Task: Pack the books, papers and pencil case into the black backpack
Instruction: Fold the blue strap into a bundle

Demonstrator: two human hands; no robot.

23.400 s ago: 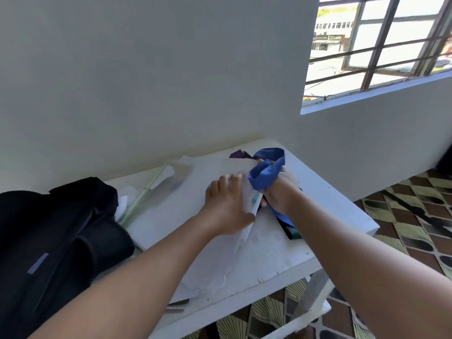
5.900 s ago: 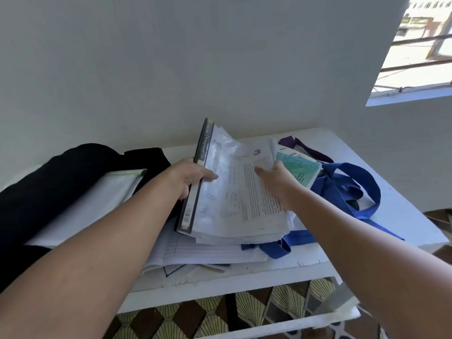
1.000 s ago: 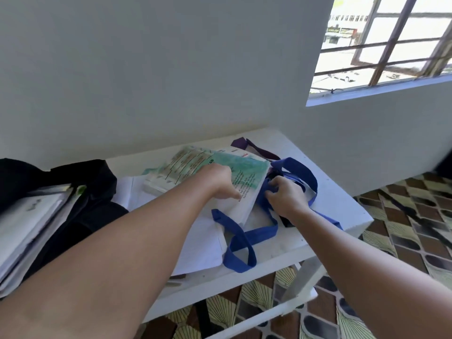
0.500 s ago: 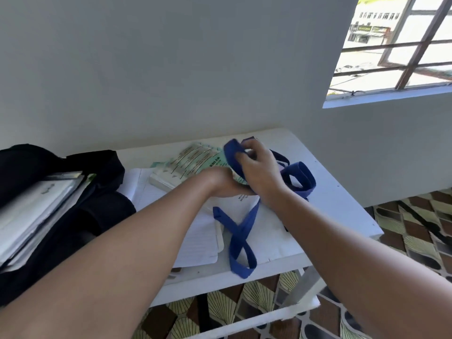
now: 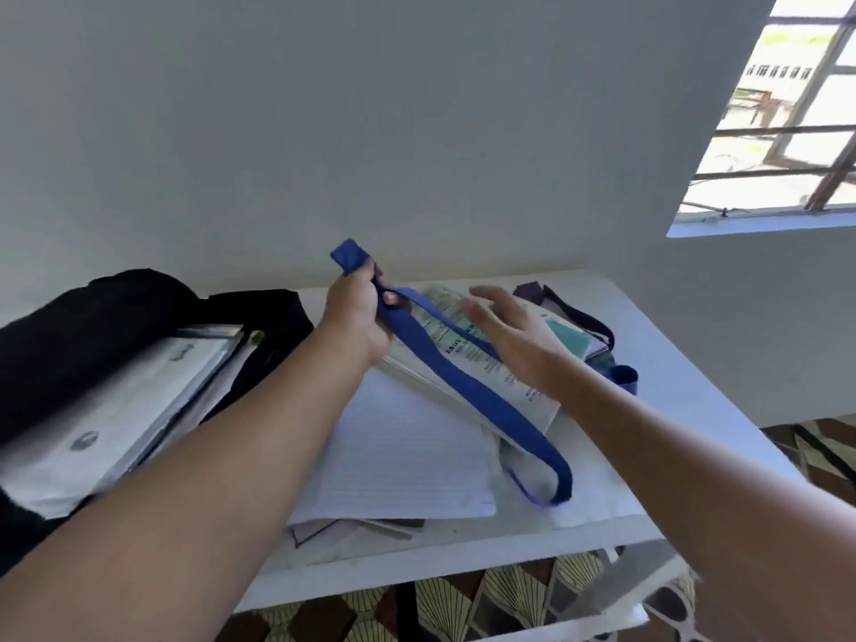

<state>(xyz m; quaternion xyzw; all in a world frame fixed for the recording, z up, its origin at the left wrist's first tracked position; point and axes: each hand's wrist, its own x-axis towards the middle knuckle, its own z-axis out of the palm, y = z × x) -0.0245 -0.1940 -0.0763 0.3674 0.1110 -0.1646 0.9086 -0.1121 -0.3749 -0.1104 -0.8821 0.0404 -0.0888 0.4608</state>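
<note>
Just right of left hand point(image 5: 359, 319) — books point(image 5: 468, 363).

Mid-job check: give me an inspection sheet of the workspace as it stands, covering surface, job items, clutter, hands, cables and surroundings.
Surface: white table against the wall, mostly covered.
Job's things: black fabric backpack at the left, open, with white books and papers showing in its mouth; green-printed booklet and lined white sheet lying on the table. Pencil case: cannot tell.
Clutter: long blue fabric strap draped over the booklet; dark purple strap at the far right.
Grippers: left hand shut on the blue strap, lifting its end; right hand open above the booklet.
Cables: nothing seen.
Surroundings: plain grey wall, barred window, patterned tile floor.
</note>
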